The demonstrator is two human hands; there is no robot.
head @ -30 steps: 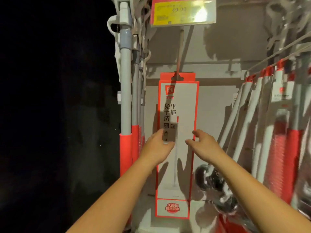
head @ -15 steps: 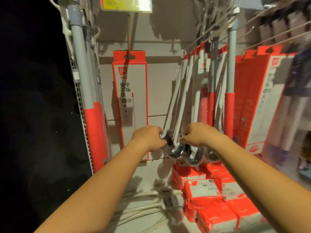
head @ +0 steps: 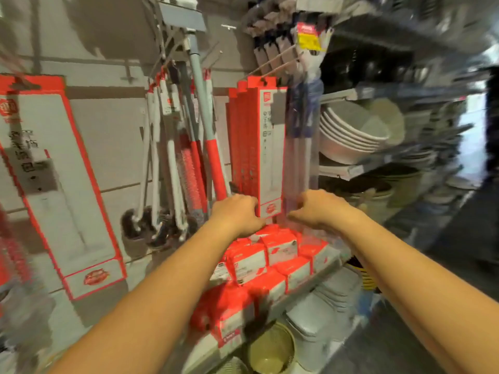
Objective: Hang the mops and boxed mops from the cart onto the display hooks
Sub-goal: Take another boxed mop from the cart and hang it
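A lone red-and-white boxed mop (head: 62, 184) hangs on the back panel at the left. A bunch of loose mops (head: 189, 157) with white and red handles hangs from hooks in the middle. Right of them, a row of several boxed mops (head: 259, 147) hangs on one hook. My left hand (head: 237, 211) is curled in a fist against the lower left corner of the front box. My right hand (head: 318, 206) is curled just right of that box, apart from it. Neither hand visibly holds anything. The cart is out of view, and the picture is motion-blurred.
Small red-and-white packs (head: 270, 260) are stacked on the shelf under my hands. Clear-wrapped items (head: 302, 130) hang right of the boxes under a yellow tag (head: 309, 39). Stacked grey basins (head: 353, 130) fill shelves at the right. White dishes (head: 324, 314) sit below.
My view has swung right, from the lone boxed mop past the loose mops to the row of boxes. Both hands moved along with it and closed into fists.
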